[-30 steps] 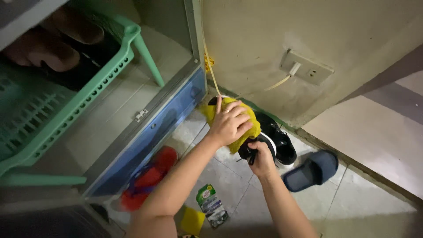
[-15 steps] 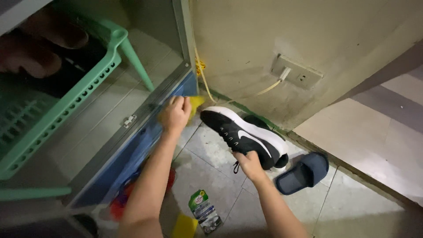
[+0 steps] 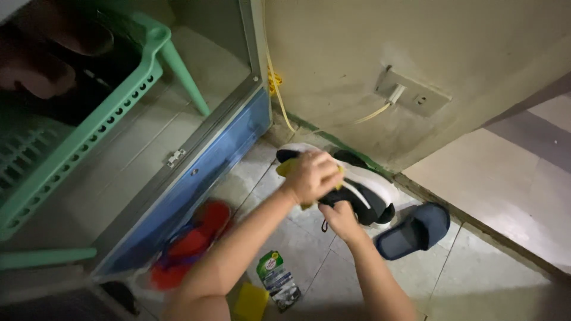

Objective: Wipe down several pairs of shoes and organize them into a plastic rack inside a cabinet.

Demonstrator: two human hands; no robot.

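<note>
The sneaker (image 3: 363, 190) is black with a white sole and a white curved stripe on its side, and the cloth (image 3: 286, 168) pressed on it is bright yellow. Beside it lie a dark blue slipper (image 3: 416, 229), a red sandal with blue straps (image 3: 190, 246), a green-and-white packet (image 3: 278, 279) and a yellow pad (image 3: 251, 300), all on pale grey floor tiles (image 3: 321, 261). The plastic rack (image 3: 89, 128) is mint green with a pattern of small slots, the cabinet's lower panel (image 3: 220, 166) is blue, the wall (image 3: 357, 53) is dull beige with a beige socket plate (image 3: 413, 92), and the cord (image 3: 275, 80) is yellow.
</note>
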